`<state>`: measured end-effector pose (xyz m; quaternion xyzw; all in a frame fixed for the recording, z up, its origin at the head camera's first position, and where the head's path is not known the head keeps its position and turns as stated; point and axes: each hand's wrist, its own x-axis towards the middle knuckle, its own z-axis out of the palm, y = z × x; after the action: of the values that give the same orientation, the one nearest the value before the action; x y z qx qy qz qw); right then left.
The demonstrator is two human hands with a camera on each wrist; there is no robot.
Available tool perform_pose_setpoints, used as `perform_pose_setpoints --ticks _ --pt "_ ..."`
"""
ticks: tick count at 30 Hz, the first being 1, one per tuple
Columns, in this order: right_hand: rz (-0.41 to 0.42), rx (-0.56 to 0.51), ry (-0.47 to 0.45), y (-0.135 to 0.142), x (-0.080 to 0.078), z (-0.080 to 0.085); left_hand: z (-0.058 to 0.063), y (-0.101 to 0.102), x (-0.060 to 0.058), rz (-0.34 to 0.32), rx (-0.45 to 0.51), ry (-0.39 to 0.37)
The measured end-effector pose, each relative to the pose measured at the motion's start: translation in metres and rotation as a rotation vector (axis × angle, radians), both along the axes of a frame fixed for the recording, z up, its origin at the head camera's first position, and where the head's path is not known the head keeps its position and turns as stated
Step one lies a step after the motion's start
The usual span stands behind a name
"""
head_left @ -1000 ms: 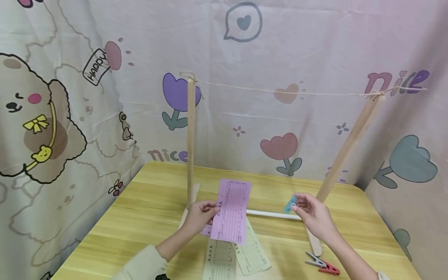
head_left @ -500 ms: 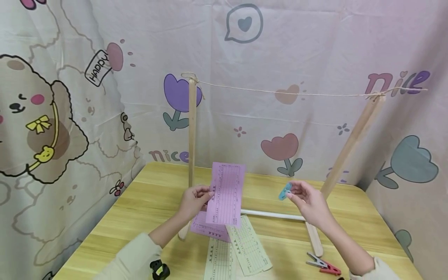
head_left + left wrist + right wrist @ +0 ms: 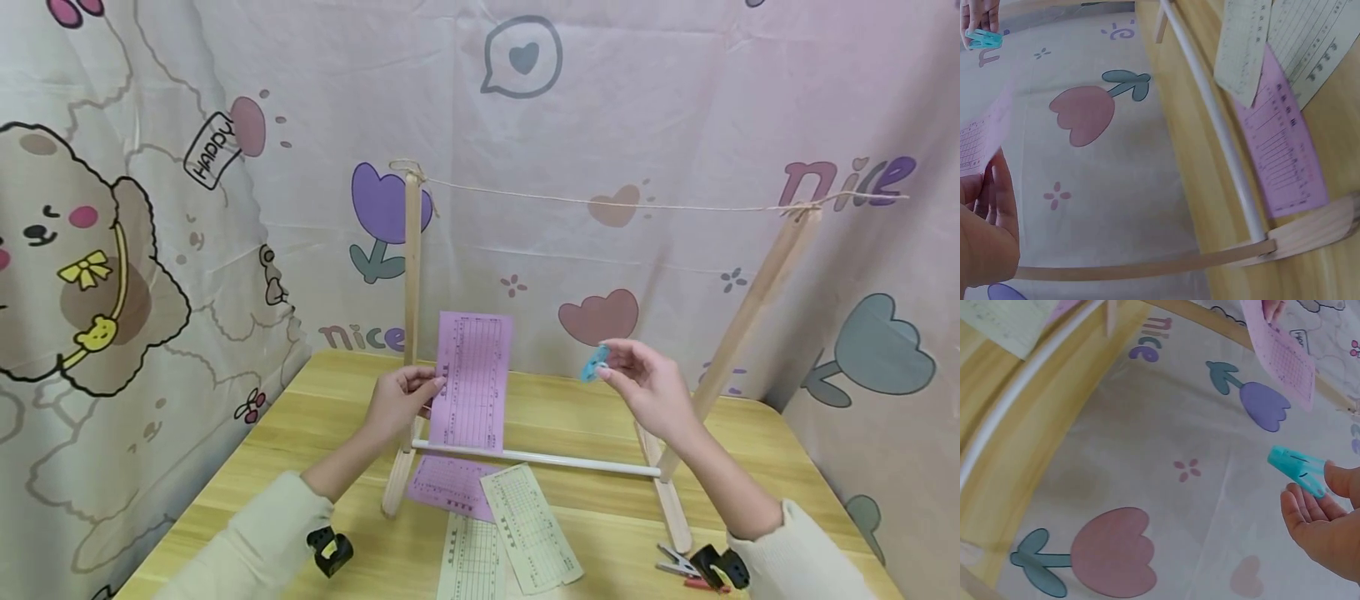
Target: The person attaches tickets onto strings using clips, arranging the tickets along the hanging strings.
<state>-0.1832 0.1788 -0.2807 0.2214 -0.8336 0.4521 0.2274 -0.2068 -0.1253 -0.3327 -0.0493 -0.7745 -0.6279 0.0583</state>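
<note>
My left hand (image 3: 399, 402) pinches a purple printed paper slip (image 3: 472, 382) by its left edge and holds it upright above the table, in front of the left post. In the right wrist view the same slip curves slightly. A turquoise clothespin (image 3: 596, 364) is pinched between the thumb and fingers of my right hand (image 3: 651, 385), raised to the right of the slip. The right wrist view shows the clothespin (image 3: 1297, 470) with its handle end at the thumb. A string (image 3: 525, 195) runs above both hands, tied between two wooden posts.
A second purple slip (image 3: 450, 487) and pale green slips (image 3: 531, 527) lie on the wooden table (image 3: 255, 500). A white rod (image 3: 577, 459) joins the bases of the left post (image 3: 412, 275) and right post (image 3: 761, 321). Grey (image 3: 675, 562) and red clothespins lie near the right sleeve.
Both hands have risen and shifted left, carrying the purple slip and the turquoise clothespin up. The second purple slip on the table has come into fuller view.
</note>
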Motion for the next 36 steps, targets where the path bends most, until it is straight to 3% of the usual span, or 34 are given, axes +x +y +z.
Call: perform_pose_setpoints --ticks 7,17,24,36 --pt "0.006 -0.012 0.004 -0.013 -0.008 0.022 0.015 -0.006 -0.006 0.013 -0.034 0.045" --pt "0.072 -0.13 -0.05 -0.044 -0.019 0.064 0.038 -0.016 -0.014 0.016 -0.037 0.124" --pt "0.111 -0.183 0.014 -0.068 -0.029 0.097 0.056 -0.016 -0.02 0.065 -0.039 0.084" --pt "0.134 -0.244 0.113 -0.093 -0.043 0.15 0.076 -0.02 -0.026 0.084 -0.064 0.106"
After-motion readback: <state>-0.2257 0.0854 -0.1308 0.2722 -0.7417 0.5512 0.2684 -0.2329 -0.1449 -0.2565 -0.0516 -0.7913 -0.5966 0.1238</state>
